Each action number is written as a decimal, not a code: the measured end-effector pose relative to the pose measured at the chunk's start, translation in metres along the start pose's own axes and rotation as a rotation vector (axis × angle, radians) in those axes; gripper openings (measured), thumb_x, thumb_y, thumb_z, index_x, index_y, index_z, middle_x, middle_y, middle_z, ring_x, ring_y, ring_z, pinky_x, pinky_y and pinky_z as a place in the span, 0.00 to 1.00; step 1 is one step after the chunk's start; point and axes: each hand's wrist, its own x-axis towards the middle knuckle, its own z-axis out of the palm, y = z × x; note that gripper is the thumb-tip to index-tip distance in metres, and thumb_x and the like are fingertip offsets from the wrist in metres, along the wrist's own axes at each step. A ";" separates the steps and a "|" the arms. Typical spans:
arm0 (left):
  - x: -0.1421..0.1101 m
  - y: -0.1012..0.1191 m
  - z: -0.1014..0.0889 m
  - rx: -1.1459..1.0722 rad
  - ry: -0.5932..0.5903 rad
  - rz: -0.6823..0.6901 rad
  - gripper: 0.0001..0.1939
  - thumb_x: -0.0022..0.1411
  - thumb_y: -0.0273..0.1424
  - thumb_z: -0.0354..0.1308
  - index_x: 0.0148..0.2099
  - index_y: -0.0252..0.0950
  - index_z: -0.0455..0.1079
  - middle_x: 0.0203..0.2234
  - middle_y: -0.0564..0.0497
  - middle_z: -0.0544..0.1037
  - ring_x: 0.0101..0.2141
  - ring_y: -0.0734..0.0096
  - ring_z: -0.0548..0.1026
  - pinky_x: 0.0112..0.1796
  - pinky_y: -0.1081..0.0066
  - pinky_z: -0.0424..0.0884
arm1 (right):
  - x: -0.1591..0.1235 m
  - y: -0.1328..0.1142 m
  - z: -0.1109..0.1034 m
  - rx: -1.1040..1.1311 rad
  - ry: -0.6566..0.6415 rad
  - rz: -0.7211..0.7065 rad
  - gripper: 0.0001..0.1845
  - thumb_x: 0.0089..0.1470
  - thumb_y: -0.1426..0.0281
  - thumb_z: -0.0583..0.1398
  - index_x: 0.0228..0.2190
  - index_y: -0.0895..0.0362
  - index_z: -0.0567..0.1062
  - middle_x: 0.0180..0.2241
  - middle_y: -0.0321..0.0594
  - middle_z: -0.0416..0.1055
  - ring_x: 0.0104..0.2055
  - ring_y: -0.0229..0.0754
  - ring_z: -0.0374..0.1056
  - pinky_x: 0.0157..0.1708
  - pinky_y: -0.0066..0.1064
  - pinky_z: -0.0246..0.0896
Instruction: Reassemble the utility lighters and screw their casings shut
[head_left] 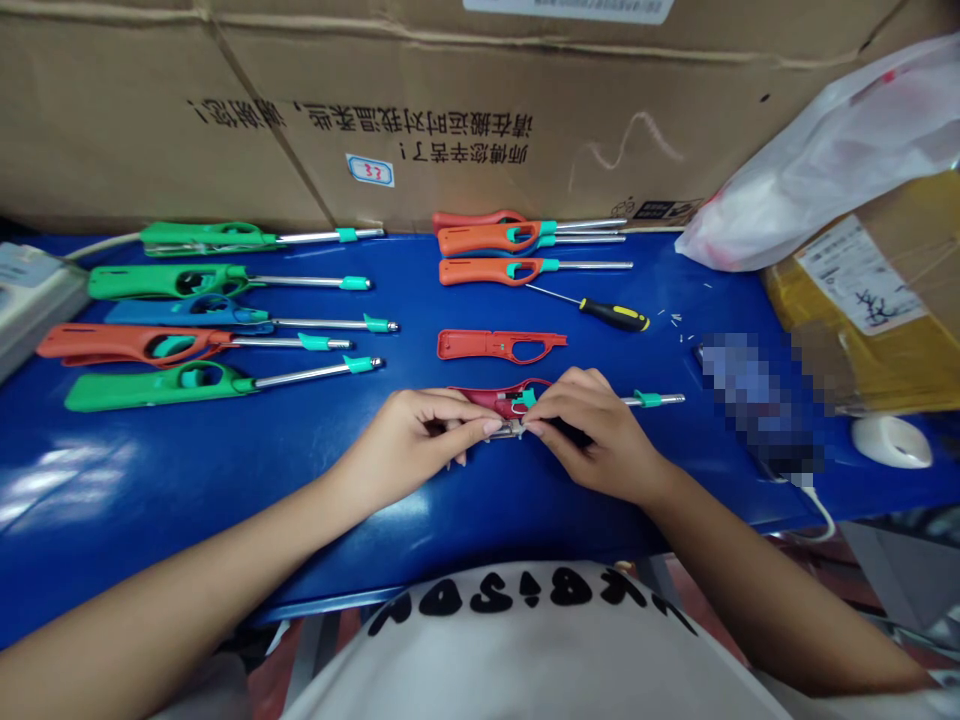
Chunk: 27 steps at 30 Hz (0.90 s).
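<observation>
Between the fingertips of both hands is a small part with a metallic look (510, 429), too small to name. My left hand (424, 430) pinches its left end, and my right hand (592, 425) pinches the right end. Just behind them lies an opened red lighter body (480, 398) with a teal trigger (526, 399) and a thin white wire showing. Its metal tube with a teal tip (654, 399) sticks out to the right, partly hidden by my right hand. A loose red half shell (501, 346) rests farther back.
Several long-necked lighters, such as a green one (161, 388), lie at left; orange ones (487, 271) lie at the back. A screwdriver (613, 314) sits near small white bits (676, 320). At right are a blurred-out phone (757, 405), mouse (892, 441) and taped box (885, 290). A large carton (300, 60) stands behind.
</observation>
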 end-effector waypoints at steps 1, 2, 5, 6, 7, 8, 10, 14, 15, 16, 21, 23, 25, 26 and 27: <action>0.000 0.000 0.000 0.002 -0.002 0.007 0.06 0.63 0.32 0.66 0.39 0.38 0.85 0.35 0.49 0.85 0.22 0.80 0.73 0.25 0.80 0.72 | 0.000 0.000 0.000 -0.001 -0.002 0.002 0.05 0.65 0.72 0.61 0.35 0.54 0.75 0.32 0.34 0.78 0.35 0.39 0.64 0.38 0.37 0.53; 0.000 0.000 0.000 0.003 -0.002 0.012 0.06 0.63 0.31 0.66 0.39 0.38 0.85 0.35 0.49 0.85 0.22 0.80 0.73 0.24 0.80 0.72 | 0.000 0.000 0.000 -0.002 -0.001 0.004 0.05 0.65 0.72 0.61 0.35 0.54 0.75 0.32 0.34 0.78 0.35 0.39 0.65 0.38 0.37 0.54; 0.001 0.002 0.000 0.005 0.017 0.010 0.06 0.63 0.31 0.67 0.40 0.38 0.85 0.33 0.49 0.84 0.21 0.81 0.73 0.23 0.81 0.71 | 0.000 -0.002 -0.001 -0.005 0.031 0.017 0.02 0.63 0.72 0.62 0.37 0.54 0.76 0.33 0.35 0.78 0.36 0.40 0.66 0.40 0.37 0.55; 0.001 0.002 0.000 0.002 0.026 0.005 0.06 0.63 0.31 0.67 0.40 0.38 0.85 0.31 0.49 0.84 0.21 0.81 0.73 0.23 0.81 0.70 | 0.000 -0.002 -0.001 -0.004 0.047 0.022 0.01 0.62 0.72 0.63 0.38 0.54 0.76 0.34 0.35 0.79 0.37 0.40 0.67 0.40 0.37 0.55; 0.001 0.003 0.000 -0.005 0.035 -0.001 0.06 0.63 0.31 0.67 0.40 0.38 0.85 0.30 0.49 0.83 0.21 0.81 0.72 0.22 0.81 0.70 | 0.000 -0.002 -0.002 -0.003 0.060 0.026 0.02 0.62 0.71 0.64 0.38 0.54 0.76 0.34 0.35 0.79 0.37 0.40 0.67 0.41 0.38 0.56; 0.001 0.003 -0.001 -0.014 0.041 -0.008 0.06 0.63 0.31 0.66 0.40 0.38 0.85 0.29 0.50 0.83 0.20 0.81 0.72 0.21 0.82 0.69 | 0.000 -0.002 -0.002 -0.003 0.069 0.026 0.03 0.61 0.71 0.64 0.39 0.54 0.76 0.34 0.35 0.79 0.38 0.40 0.68 0.41 0.38 0.56; 0.001 0.004 -0.001 -0.031 0.045 -0.020 0.06 0.63 0.31 0.66 0.40 0.38 0.85 0.28 0.50 0.83 0.19 0.81 0.71 0.19 0.82 0.68 | 0.000 -0.002 -0.002 -0.003 0.072 0.015 0.02 0.61 0.72 0.64 0.37 0.54 0.76 0.33 0.34 0.79 0.37 0.40 0.67 0.42 0.38 0.55; 0.001 0.004 0.000 -0.026 0.054 -0.014 0.06 0.63 0.30 0.66 0.40 0.37 0.85 0.28 0.50 0.83 0.19 0.83 0.70 0.19 0.83 0.67 | 0.001 0.000 0.000 0.015 0.070 -0.009 0.03 0.62 0.73 0.64 0.36 0.53 0.76 0.32 0.32 0.78 0.35 0.38 0.67 0.42 0.38 0.55; 0.000 0.004 0.000 -0.021 0.058 -0.009 0.06 0.63 0.30 0.66 0.39 0.37 0.85 0.28 0.50 0.83 0.19 0.83 0.70 0.19 0.83 0.67 | 0.001 0.001 0.000 0.023 0.074 -0.011 0.03 0.62 0.74 0.64 0.36 0.53 0.76 0.32 0.32 0.78 0.35 0.38 0.67 0.42 0.38 0.55; 0.000 0.004 0.000 -0.016 0.060 -0.005 0.06 0.63 0.30 0.66 0.39 0.37 0.85 0.27 0.50 0.83 0.19 0.83 0.70 0.19 0.83 0.66 | 0.001 0.001 0.000 0.029 0.077 -0.013 0.03 0.62 0.74 0.64 0.36 0.53 0.76 0.32 0.32 0.78 0.35 0.38 0.67 0.42 0.38 0.55; 0.001 0.003 0.001 -0.002 0.055 0.001 0.06 0.63 0.31 0.66 0.39 0.38 0.85 0.28 0.50 0.83 0.19 0.83 0.70 0.20 0.83 0.66 | 0.000 0.001 -0.001 0.048 0.074 -0.013 0.04 0.62 0.74 0.64 0.36 0.53 0.77 0.32 0.32 0.79 0.35 0.38 0.68 0.42 0.38 0.55; 0.002 0.003 0.001 -0.004 0.047 0.005 0.06 0.63 0.31 0.66 0.39 0.38 0.85 0.29 0.50 0.83 0.20 0.82 0.70 0.20 0.83 0.67 | 0.000 0.001 -0.001 0.049 0.070 -0.009 0.04 0.61 0.74 0.65 0.35 0.53 0.77 0.32 0.32 0.79 0.36 0.38 0.68 0.43 0.39 0.55; 0.002 0.002 0.001 -0.002 0.045 0.006 0.06 0.63 0.31 0.66 0.39 0.38 0.85 0.30 0.49 0.83 0.20 0.82 0.70 0.19 0.82 0.67 | 0.000 0.001 -0.001 0.046 0.069 -0.007 0.04 0.61 0.74 0.65 0.35 0.53 0.77 0.31 0.31 0.79 0.35 0.38 0.68 0.43 0.38 0.55; 0.002 0.002 0.001 0.004 0.045 0.006 0.07 0.63 0.32 0.66 0.39 0.38 0.85 0.30 0.49 0.83 0.20 0.81 0.70 0.19 0.82 0.67 | 0.000 0.001 -0.001 0.042 0.068 -0.006 0.04 0.61 0.74 0.65 0.35 0.53 0.77 0.31 0.31 0.79 0.35 0.38 0.68 0.42 0.38 0.55; 0.002 0.002 0.000 0.015 0.043 0.005 0.07 0.63 0.32 0.66 0.39 0.38 0.85 0.29 0.49 0.83 0.20 0.81 0.70 0.19 0.81 0.67 | 0.000 0.001 0.000 0.034 0.068 -0.005 0.04 0.61 0.73 0.65 0.35 0.53 0.78 0.31 0.31 0.79 0.35 0.38 0.67 0.42 0.38 0.55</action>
